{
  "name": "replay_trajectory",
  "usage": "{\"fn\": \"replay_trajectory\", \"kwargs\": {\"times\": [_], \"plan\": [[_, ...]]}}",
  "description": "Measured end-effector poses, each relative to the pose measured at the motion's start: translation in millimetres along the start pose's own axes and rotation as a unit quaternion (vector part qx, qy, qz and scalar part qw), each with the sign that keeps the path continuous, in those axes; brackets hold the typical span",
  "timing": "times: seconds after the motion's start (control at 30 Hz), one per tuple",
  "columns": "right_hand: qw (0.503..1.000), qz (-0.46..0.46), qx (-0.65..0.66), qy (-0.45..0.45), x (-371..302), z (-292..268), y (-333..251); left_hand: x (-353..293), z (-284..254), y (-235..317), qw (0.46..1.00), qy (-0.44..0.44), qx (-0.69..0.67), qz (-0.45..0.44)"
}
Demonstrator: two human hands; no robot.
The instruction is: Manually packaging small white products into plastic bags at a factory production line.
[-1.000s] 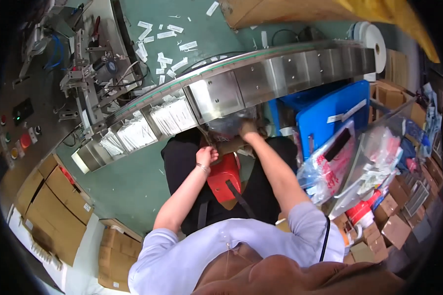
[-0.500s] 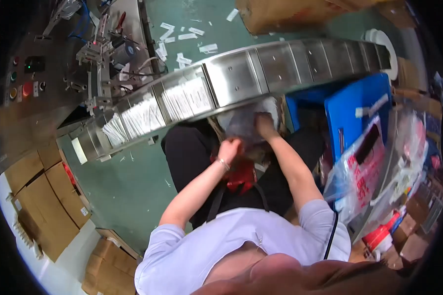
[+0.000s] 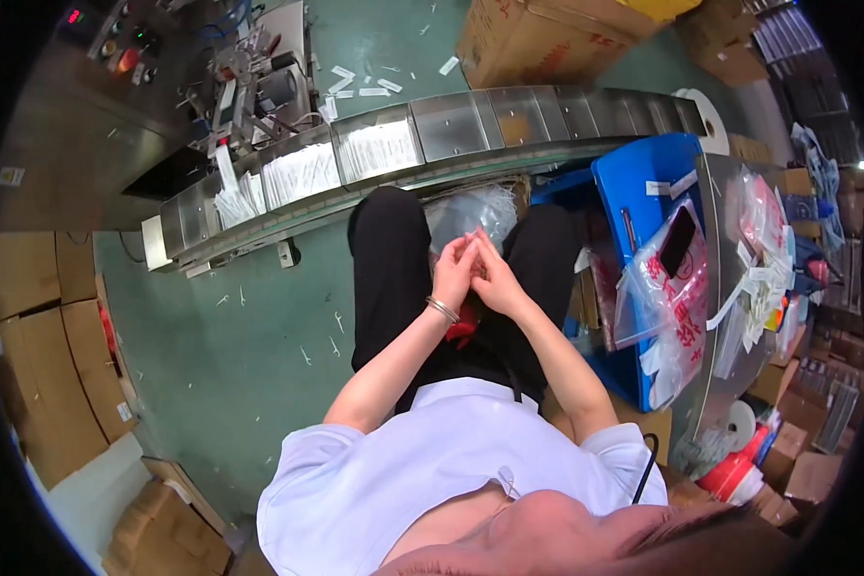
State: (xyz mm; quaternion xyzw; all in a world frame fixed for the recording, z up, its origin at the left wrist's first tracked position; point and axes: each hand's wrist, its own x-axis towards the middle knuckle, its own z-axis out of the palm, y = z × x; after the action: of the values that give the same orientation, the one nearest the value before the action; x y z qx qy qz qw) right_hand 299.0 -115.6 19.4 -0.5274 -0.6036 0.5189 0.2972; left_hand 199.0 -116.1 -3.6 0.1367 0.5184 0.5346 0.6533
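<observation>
Meeting at the fingertips in the head view, the left hand (image 3: pixel 454 276) and the right hand (image 3: pixel 495 280) are together between the knees (image 3: pixel 391 213); whether anything is pinched there cannot be told. The clear plastic bag (image 3: pixel 487 206) lies at twelve o'clock from them, just beyond the fingertips; its crumpled form gives no readable long axis. Neither hand is plainly nearer. White packets (image 3: pixel 379 149) stand in the steel trough (image 3: pixel 451 125) at about eleven o'clock; a blue bin (image 3: pixel 677 154) is at two o'clock. Half a second earlier the hands were apart, the right over the bag; it has since joined the left.
</observation>
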Motion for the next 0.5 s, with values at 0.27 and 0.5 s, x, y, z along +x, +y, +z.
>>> {"fn": "replay_trajectory", "kwargs": {"times": [0.27, 0.5], "plan": [[0.986, -0.021, -0.151, -0.063, 38, -18, -72, -6, -39, 16, 0.902, 0.000, 0.371, 0.221], [0.984, 0.148, -0.098, 0.021, 210, 68, -107, -7, -23, 33, 0.892, 0.007, 0.387, 0.233]]}}
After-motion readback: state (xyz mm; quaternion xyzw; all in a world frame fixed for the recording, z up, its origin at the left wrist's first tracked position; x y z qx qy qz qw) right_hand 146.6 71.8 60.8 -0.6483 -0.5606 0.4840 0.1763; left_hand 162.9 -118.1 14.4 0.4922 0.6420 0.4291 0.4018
